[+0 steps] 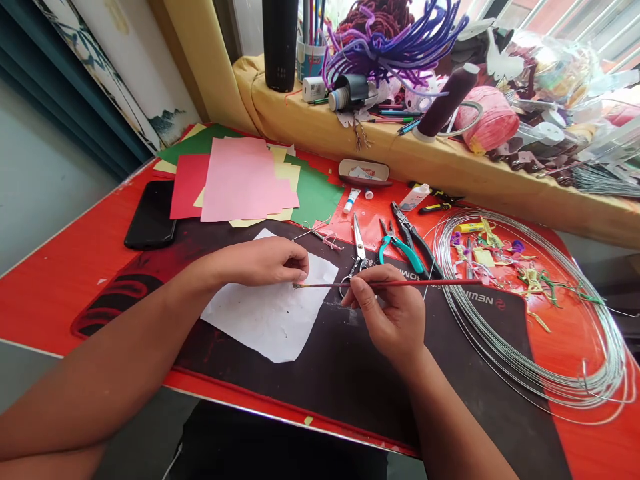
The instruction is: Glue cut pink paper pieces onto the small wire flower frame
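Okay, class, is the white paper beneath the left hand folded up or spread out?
Spread out: the white paper lies broad and flat on the dark mat, its outer edges showing.

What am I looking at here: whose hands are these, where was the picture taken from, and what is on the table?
There is no robot: these are a person's bare hands, seen by one camera worn on the head, looking forward and down. The right hand holds a long, thin, dark-red rod, perhaps a paintbrush. The left hand is over a white paper sheet near the rod's tip; whether it grips anything is unclear. The red table also bears a black mat, a black phone, a pink paper sheet, silver scissors, teal-handled pliers and a silvery wire coil.
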Demonstrator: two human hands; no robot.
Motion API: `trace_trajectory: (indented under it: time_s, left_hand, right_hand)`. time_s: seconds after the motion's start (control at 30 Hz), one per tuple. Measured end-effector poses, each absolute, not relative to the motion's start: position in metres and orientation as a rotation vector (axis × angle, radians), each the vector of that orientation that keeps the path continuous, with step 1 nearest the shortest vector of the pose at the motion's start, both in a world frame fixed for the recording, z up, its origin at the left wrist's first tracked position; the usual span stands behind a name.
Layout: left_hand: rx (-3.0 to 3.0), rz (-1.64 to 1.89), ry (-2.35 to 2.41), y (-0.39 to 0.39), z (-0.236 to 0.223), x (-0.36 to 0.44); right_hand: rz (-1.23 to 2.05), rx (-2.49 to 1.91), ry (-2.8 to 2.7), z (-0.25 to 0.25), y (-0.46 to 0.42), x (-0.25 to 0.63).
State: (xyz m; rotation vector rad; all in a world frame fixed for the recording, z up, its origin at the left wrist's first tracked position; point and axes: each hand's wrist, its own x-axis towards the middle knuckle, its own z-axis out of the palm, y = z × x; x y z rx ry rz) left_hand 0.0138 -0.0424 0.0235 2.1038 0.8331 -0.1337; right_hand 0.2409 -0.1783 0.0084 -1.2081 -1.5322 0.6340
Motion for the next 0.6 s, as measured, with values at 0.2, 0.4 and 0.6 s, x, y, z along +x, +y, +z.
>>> trace_trajectory:
  time_s: [0.2,0.4,0.6]
  left_hand:
    - [2.145,-0.092,0.886,-0.035,0.019,0.008]
    - [2.216,-0.076,0.995,-0.032,0.014,0.006]
    - [2.286,-0.091,1.148,-0.035,0.014,0.008]
  right_hand:
    - [0.645,-1.216,-1.478,0.007,-0.177,0.242]
    - [0.617,-1.248,-1.42,0.007,-0.176,0.245]
    - [0.575,-1.269,-1.327,0.004,-0.175,0.246]
